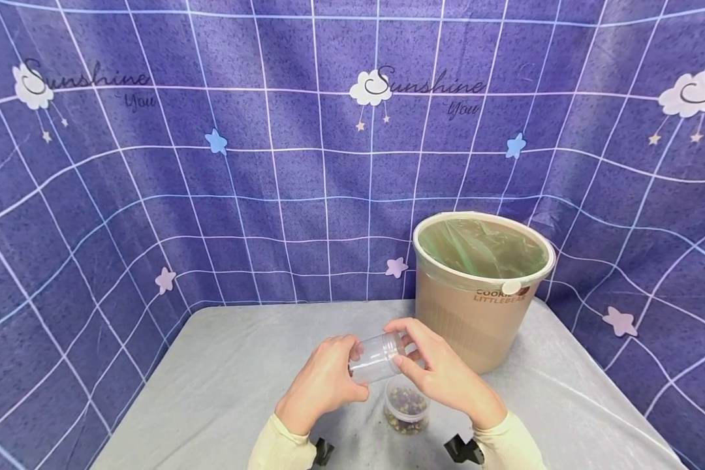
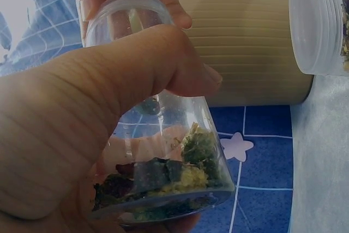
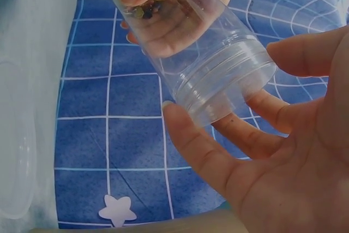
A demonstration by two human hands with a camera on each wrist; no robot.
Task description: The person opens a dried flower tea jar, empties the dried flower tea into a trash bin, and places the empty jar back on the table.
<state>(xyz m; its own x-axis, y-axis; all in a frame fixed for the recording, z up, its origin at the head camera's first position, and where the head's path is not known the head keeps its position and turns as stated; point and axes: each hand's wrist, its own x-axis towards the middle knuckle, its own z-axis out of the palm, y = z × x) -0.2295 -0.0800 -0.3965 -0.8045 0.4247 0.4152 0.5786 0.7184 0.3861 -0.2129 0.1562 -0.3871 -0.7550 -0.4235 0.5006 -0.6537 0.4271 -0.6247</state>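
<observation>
A clear plastic jar (image 1: 377, 360) is held tilted above the table between both hands. My left hand (image 1: 323, 377) grips it round its lower part, the thumb across the side in the left wrist view. Dark green and yellowish dried plant pieces (image 2: 163, 175) lie in its bottom end. At the ridged top end, the thumb and fingertips of my right hand (image 1: 443, 372) curl round the rim (image 3: 229, 80). Beneath the hands stands a second clear jar (image 1: 407, 418) with small dried buds in it; its ridged neck shows in the left wrist view.
A beige bin (image 1: 476, 320) with a white rim and a green liner bag (image 1: 487, 245) stands at the right, behind my right hand. A grey cloth (image 1: 241, 365) covers the table. Blue grid-patterned curtain (image 1: 299, 163) hangs at the back and on both sides.
</observation>
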